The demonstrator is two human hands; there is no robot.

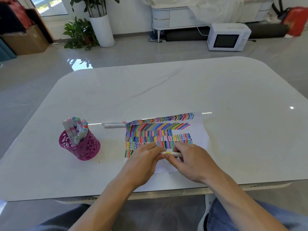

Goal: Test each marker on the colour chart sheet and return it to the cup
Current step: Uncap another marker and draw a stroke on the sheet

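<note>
— Why do we hold the marker (171,153) level over the near part of the colour chart sheet (202,130)?
— So our left hand (146,158) can pinch its left end, likely the cap, while our right hand (191,161) curls round the barrel. Whether the cap is going on or coming off, we cannot tell.
— And the cup (83,148)?
— It stands left of the sheet, handy for the return. Two loose markers (115,124) lie at the sheet's far left corner.

Glossy marble-look table (166,90); paper sheet (204,130); perforated cup (83,147); plastic markers (76,127).
</note>
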